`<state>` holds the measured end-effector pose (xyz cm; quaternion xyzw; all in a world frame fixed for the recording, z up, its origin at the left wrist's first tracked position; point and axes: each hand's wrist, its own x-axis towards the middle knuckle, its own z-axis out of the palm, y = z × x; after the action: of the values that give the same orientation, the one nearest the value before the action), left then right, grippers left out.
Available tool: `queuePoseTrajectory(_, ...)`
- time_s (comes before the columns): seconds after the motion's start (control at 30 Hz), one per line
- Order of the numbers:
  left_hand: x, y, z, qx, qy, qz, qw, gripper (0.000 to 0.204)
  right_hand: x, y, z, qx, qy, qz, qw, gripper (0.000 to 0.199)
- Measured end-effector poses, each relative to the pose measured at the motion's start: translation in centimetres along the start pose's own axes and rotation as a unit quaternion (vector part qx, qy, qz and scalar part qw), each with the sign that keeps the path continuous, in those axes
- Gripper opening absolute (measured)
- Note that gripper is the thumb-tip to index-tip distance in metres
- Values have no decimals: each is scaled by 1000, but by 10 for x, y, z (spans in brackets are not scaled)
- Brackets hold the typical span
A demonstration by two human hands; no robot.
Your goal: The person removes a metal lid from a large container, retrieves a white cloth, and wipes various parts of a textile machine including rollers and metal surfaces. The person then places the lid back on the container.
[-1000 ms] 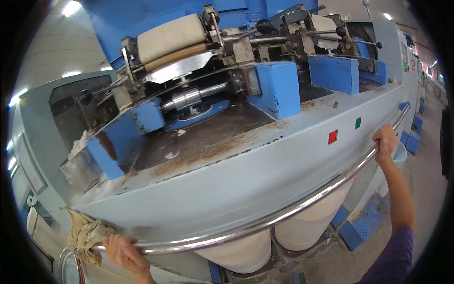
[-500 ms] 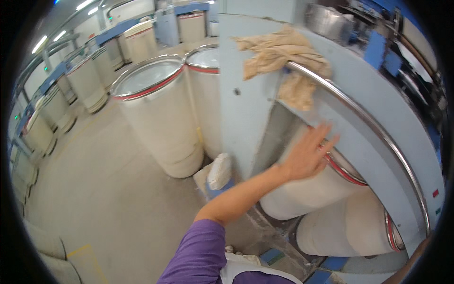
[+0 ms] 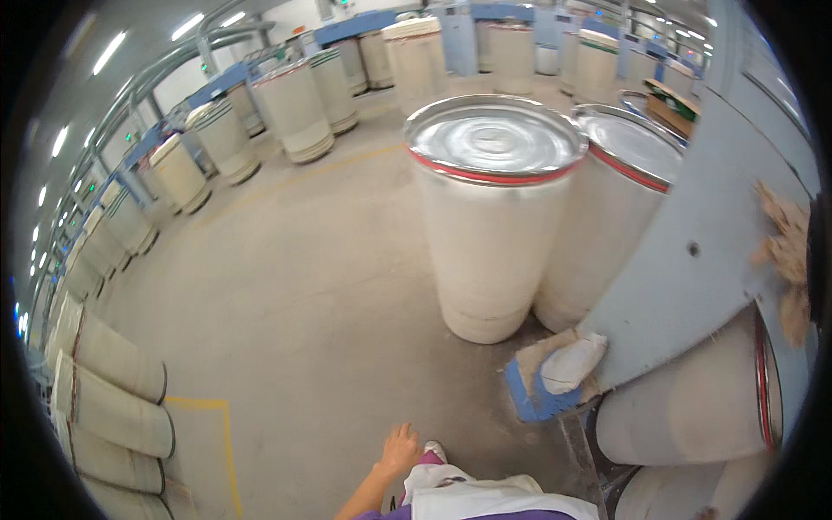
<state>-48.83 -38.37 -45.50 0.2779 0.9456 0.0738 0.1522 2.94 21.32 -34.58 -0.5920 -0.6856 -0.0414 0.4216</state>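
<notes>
My left hand [image 3: 401, 446] hangs low in front of me over the floor, its fingers loosely apart and nothing in it. A white shoe [image 3: 436, 451] shows just beside it. At the lower right edge, a small skin-toned patch may be the tip of my right hand; its fingers are hidden. Nearest ahead stands a tall cream drum [image 3: 494, 234] with a shiny metal top and a red band. A second such drum [image 3: 628, 147] stands close to its right, partly hidden by the light-blue machine panel [image 3: 685, 269].
A white wrapped bundle [image 3: 574, 364] lies on a blue machine foot [image 3: 523, 394]. More drums [image 3: 693, 403] sit under the machine. A beige cloth [image 3: 784, 251] hangs at the right. Drums line the left side [image 3: 117, 425] and the back [image 3: 295, 113]. Yellow floor lines [image 3: 230, 433] are at left.
My view has swung left, so the machine and drums now lie farther right. My left hand has come away from the machine opening and dropped low.
</notes>
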Motion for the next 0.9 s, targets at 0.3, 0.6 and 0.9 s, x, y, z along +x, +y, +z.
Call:
queuePoseTrajectory(0.3, 162, -166, -141, -59, 54, 73, 994, 42, -165, -602, 228, 302, -404, -291, 813, 18)
queuePoseTrajectory(0.6, 325, -326, -222, -88, -12, -26, 996, 39, 19, -934, 357, 192, -140, -505, 830, 19)
queuePoseTrajectory(0.9, 518, -552, -280, -82, -33, -67, 994, 38, 123, -1108, 568, -284, -190, -270, 900, 54)
